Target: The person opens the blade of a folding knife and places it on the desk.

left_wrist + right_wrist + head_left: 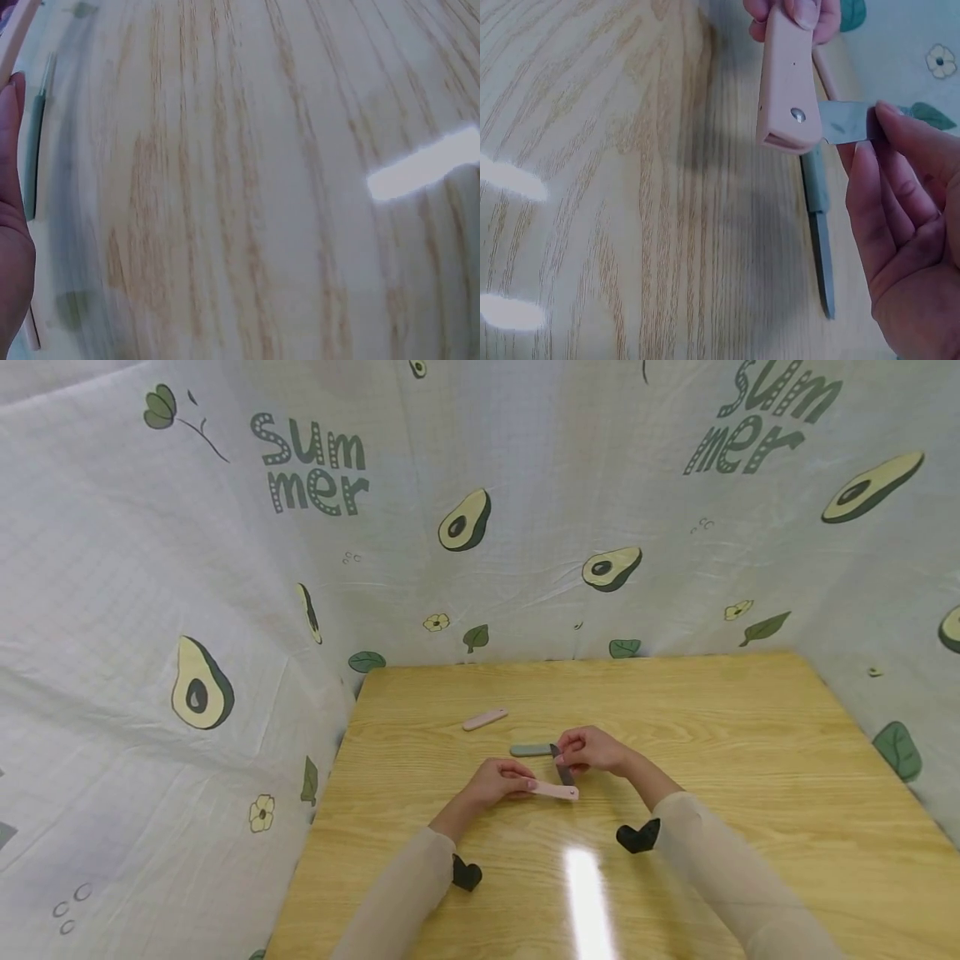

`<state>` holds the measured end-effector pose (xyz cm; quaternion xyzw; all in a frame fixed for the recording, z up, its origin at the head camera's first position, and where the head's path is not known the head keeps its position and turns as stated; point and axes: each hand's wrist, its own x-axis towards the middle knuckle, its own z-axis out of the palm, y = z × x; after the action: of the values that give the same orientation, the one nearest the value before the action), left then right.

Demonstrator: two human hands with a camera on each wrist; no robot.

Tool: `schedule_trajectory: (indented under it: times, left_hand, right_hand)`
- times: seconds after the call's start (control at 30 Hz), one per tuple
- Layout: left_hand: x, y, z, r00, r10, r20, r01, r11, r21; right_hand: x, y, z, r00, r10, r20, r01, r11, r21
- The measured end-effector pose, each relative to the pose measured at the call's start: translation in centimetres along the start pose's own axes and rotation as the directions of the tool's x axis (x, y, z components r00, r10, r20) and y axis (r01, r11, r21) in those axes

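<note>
A folding knife with a pink handle (787,75) is held above the table, its metal blade (845,122) swung out at roughly a right angle. My left hand (501,783) grips the handle near its far end. My right hand (596,752) pinches the blade between thumb and fingers, as the right wrist view shows closely. Just beyond both hands lies a green-handled knife (531,749) with its blade out; my right hand covers part of that blade in the head view. Farther back on the left rests another pink folding knife (485,719), no blade visible.
The wooden table (712,718) meets a white printed cloth (540,468) along its back and sides. Black wrist-worn pieces (467,873) stick out from both sleeves. A bright light reflection (588,902) falls on the near tabletop.
</note>
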<state>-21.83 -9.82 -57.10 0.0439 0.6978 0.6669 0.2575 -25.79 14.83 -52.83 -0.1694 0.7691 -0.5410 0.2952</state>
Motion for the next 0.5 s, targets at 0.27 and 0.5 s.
schedule_trajectory:
  times: [0.27, 0.5]
  left_hand:
    - [-0.1, -0.3, -0.3, 0.998, -0.020, -0.054, 0.019, 1.000, -0.015]
    - [-0.1, -0.3, -0.5, 0.996, 0.002, -0.091, 0.004, 0.998, 0.062]
  right_hand:
    - [-0.5, 0.6, -0.4, 1.000, 0.002, -0.028, 0.001, 0.996, 0.092]
    - [-0.9, 1.3, -1.0, 0.999, -0.010, -0.045, 0.016, 0.990, 0.141]
